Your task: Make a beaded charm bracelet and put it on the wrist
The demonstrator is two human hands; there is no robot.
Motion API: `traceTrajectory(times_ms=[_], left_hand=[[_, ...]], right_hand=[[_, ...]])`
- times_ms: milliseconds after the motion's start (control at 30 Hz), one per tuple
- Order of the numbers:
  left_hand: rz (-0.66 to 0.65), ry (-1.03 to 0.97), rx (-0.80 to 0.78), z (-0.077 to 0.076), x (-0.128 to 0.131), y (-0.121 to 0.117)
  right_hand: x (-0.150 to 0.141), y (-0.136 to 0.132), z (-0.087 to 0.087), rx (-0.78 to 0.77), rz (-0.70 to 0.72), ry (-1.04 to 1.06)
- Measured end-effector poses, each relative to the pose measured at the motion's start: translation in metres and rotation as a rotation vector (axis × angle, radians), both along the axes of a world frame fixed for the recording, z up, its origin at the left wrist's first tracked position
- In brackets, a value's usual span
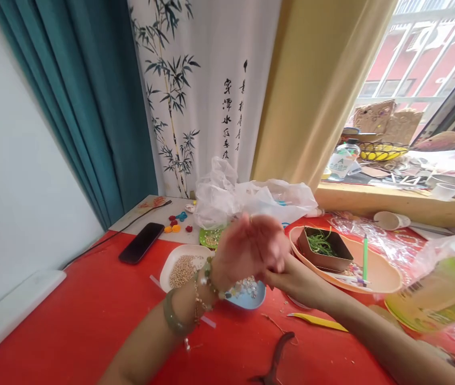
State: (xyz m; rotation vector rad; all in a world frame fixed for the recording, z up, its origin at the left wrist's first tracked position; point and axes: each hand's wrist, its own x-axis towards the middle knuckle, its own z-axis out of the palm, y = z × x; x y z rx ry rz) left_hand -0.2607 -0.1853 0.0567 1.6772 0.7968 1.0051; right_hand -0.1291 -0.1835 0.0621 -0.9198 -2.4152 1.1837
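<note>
My left hand [247, 251] is raised over the bowls, its fingers bent toward the right and smeared by motion. A green bangle [171, 313] and beaded bracelets [208, 275] circle that wrist. Against its right side lies my right hand [287, 275], its fingers mostly hidden behind the left. Whether either holds something small I cannot make out. Under the hands, a blue dish [251, 302] contains clear beads. To the left is a white bowl [167, 267] of small golden beads [183, 270]. Partly covered behind stands a green tray [205, 238].
A phone [142, 243] lies back left on the red table [70, 331]. Pliers [277, 355] and yellow tweezers [319, 321] are near the front. At the right sit a peach tray [387, 270] with a brown box [325, 262], and a tilted yellow-green container [439, 294]. Plastic bags [219, 198] lie behind.
</note>
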Motion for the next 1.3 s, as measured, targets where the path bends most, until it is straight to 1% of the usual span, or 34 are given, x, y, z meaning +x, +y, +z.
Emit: traceTrajectory(times_ms=[33,67,100,133,233,300,333,400,467,500,533,633,700,767,867,933,1033,1100,1200,1300], left_hand=[[0.070,-0.344,-0.047,0.002,0.001,0.008],[0.084,-0.575,-0.109,0.003,0.004,0.017],[0.120,-0.701,-0.157,0.001,0.007,0.026],[0.176,-0.744,-0.184,-0.001,0.010,0.034],[0.223,-0.731,-0.172,-0.009,0.020,0.049],[0.202,-0.762,-0.175,-0.008,0.022,0.050],[0.165,-0.813,-0.204,-0.005,0.022,0.050],[0.040,-0.958,-0.299,0.004,0.019,0.047],[-0.070,-1.091,-0.358,0.011,0.014,0.045],[-0.085,-1.123,-0.350,0.014,0.013,0.045],[-0.062,-1.130,-0.318,0.015,0.011,0.045],[0.104,-1.036,-0.132,0.018,0.010,0.045],[0.155,-0.980,-0.029,0.023,0.010,0.040],[0.114,-1.015,-0.006,0.031,0.008,0.030],[0.017,-1.176,0.005,0.044,0.001,0.013],[-0.050,-1.272,0.025,0.049,-0.005,0.006],[-0.158,-1.377,0.025,0.050,-0.011,0.002],[-0.214,-1.428,0.019,0.049,-0.013,0.002],[-0.249,-1.466,0.033,0.050,-0.014,0.000],[-0.249,-1.468,0.083,0.054,-0.013,-0.005]], right_hand=[[0.001,0.002,-0.004,-0.023,-0.022,0.031],[0.002,0.005,-0.008,-0.036,-0.044,0.065],[0.003,0.007,-0.013,-0.040,-0.064,0.096],[0.003,0.009,-0.017,-0.038,-0.090,0.124],[0.005,0.014,-0.030,-0.027,-0.170,0.188],[0.007,0.017,-0.037,-0.020,-0.216,0.218],[0.007,0.018,-0.041,-0.012,-0.237,0.230],[0.008,0.020,-0.046,0.014,-0.277,0.248],[0.008,0.020,-0.048,0.056,-0.316,0.260],[0.008,0.019,-0.047,0.082,-0.337,0.262],[0.007,0.018,-0.045,0.113,-0.358,0.264],[0.006,0.012,-0.035,0.214,-0.405,0.258],[0.005,0.007,-0.028,0.276,-0.422,0.256],[0.005,0.003,-0.021,0.324,-0.423,0.255],[0.004,-0.004,-0.016,0.383,-0.394,0.254],[0.004,-0.008,-0.015,0.460,-0.370,0.267],[0.004,-0.012,-0.016,0.582,-0.342,0.307],[0.003,-0.014,-0.016,0.621,-0.331,0.318],[0.003,-0.017,-0.016,0.672,-0.314,0.316],[0.003,-0.019,-0.015,0.735,-0.286,0.336]])
